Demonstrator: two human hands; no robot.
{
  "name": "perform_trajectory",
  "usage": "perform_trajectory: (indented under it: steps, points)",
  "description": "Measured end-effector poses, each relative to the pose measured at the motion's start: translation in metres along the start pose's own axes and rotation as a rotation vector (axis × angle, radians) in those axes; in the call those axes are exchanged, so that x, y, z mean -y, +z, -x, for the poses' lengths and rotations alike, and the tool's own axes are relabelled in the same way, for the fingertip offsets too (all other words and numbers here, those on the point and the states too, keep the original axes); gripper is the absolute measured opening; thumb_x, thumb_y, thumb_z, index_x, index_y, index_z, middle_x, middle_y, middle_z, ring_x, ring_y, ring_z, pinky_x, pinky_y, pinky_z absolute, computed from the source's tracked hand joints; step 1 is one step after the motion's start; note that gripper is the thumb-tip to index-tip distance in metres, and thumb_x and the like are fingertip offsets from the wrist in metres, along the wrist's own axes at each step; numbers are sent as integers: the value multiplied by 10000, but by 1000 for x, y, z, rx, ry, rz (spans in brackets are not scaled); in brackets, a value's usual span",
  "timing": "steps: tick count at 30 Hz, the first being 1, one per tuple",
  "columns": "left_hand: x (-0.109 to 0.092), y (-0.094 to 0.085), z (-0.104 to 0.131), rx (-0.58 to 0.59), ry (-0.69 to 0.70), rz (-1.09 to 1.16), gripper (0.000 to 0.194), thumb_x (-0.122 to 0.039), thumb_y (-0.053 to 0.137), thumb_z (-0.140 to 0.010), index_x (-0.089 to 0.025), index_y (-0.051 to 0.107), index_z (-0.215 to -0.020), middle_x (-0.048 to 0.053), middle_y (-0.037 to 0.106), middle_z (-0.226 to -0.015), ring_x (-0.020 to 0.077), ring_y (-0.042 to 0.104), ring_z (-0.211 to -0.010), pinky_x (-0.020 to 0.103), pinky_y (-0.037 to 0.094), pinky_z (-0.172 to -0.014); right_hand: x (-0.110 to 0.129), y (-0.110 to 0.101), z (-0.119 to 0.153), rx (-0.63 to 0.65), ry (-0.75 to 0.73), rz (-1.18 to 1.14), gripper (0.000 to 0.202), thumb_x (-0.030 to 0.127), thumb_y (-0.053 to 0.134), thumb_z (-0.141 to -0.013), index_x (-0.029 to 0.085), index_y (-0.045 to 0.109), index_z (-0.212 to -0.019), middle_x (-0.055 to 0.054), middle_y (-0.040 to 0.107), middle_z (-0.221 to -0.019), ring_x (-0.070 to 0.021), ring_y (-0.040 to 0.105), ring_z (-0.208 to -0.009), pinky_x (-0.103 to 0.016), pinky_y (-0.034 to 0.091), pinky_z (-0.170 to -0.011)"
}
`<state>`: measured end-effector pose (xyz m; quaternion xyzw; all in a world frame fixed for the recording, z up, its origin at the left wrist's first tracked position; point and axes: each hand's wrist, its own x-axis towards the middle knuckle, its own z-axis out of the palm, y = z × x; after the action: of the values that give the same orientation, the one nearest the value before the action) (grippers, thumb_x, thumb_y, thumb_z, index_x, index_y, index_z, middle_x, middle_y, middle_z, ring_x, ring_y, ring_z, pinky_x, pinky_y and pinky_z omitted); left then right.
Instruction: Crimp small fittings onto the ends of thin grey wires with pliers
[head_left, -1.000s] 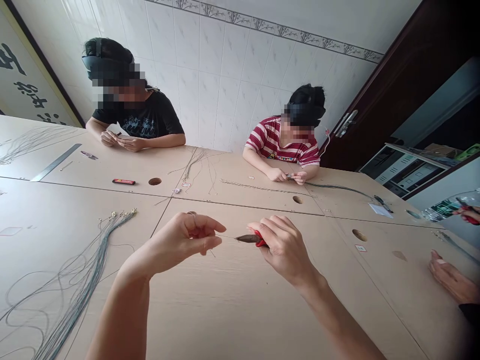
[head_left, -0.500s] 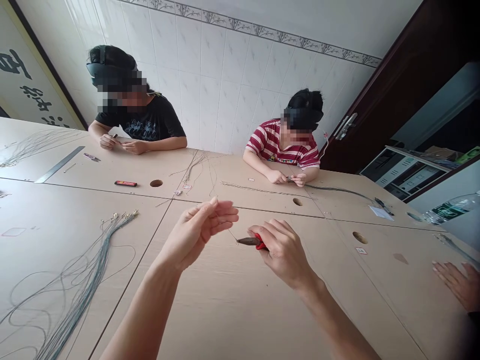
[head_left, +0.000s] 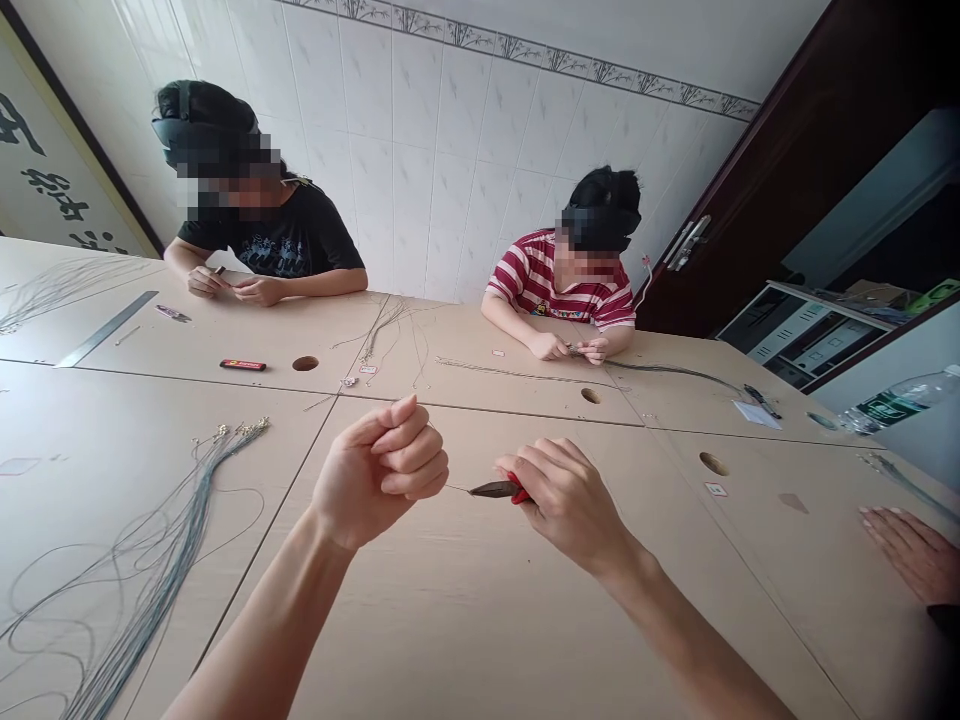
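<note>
My right hand (head_left: 562, 500) grips a pair of pliers (head_left: 493, 490) with red handles, jaws pointing left. A thin cord (head_left: 457, 488) stretches from the jaw tips to my left hand (head_left: 382, 465), whose fingers are curled closed around it. How the cord runs inside that fist is hidden. Both hands are above the table (head_left: 420, 600), a short way apart. On the left lies a bundle of grey-blue cords (head_left: 196, 510), with small metal ends (head_left: 251, 428) gathered at its top.
Two people sit across the table, handling small items. A red box cutter (head_left: 243, 365), a metal ruler (head_left: 109, 328) and more cords (head_left: 384, 330) lie near them. Another person's hand (head_left: 907, 545) rests at the right, near a plastic bottle (head_left: 900, 400). The tabletop has round holes (head_left: 305, 364).
My left hand's fingers were stretched out and are now curled into a fist around the cord. The pliers stay nearly in place. The whole view has shifted slightly.
</note>
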<state>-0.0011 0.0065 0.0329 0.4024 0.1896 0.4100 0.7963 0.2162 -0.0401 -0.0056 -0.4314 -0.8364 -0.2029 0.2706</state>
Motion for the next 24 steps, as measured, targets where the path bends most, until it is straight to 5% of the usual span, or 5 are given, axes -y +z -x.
perform_trajectory:
  steps: [5,12,15,19,24]
  points:
    - [-1,-3,0,94,-88,-131,537,-351,548,-891,-187,189,-527,-72,146,-488,61,110,-431,254,176,-440,-4,-6,2,56,-65,48,253,-32,430,-826,181,551,-762,21,516,-600,-150,386,-589,-280,262,-624]
    - [-17,-7,6,220,-89,-447,524,-527,497,-907,-220,341,-512,-19,441,-435,160,526,-543,350,474,-752,-15,-10,9,95,-87,95,257,-35,426,-821,183,553,-771,14,534,-609,-155,398,-591,-290,250,-622]
    - [-21,-6,9,247,-121,-617,506,-553,426,-933,-211,466,-562,-5,516,-500,137,467,-496,298,434,-606,-18,-12,10,102,-88,111,245,-28,445,-815,181,566,-778,10,536,-617,-160,395,-602,-294,254,-623]
    - [-13,2,7,161,31,-1074,430,-488,374,-974,-204,694,-928,-29,479,-525,127,392,-484,266,358,-562,-18,-14,6,100,-106,142,260,-40,451,-806,180,576,-745,10,523,-607,-160,368,-597,-305,259,-626]
    - [4,5,5,227,236,-1602,417,-356,355,-983,-195,445,-609,-32,366,-513,116,265,-464,286,206,-509,-19,-17,1,139,-143,187,276,-54,450,-803,171,571,-698,8,499,-594,-156,356,-592,-313,252,-621]
